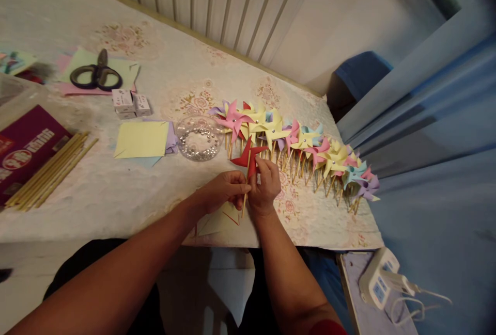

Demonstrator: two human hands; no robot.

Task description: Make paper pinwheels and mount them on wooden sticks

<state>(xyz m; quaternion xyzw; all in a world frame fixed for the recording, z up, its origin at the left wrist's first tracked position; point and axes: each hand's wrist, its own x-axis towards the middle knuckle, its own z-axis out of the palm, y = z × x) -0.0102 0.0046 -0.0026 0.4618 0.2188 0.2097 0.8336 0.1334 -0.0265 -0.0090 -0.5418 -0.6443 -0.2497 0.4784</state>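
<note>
Left hand (228, 190) pinched the thin stick (248, 174) while the right hand (266, 184) gripped a blade of the red pinwheel (242, 159) at its upper end, above the surface (163, 193). Securing the two seemed in hand; next move likely called for a steady stick and uncreased blades. Made-up pinwheels (304, 140) crowded the far right side, clear dish (177, 132) beyond to the left.

From here I see a red paper pinwheel with pointed blades (241, 160) fanned out between the left hand (231, 189) and right hand (265, 185). A slim, straight, tan stick (244, 205) crosses it, slightly slanted, its lower end jutting below the left fingers.
</note>
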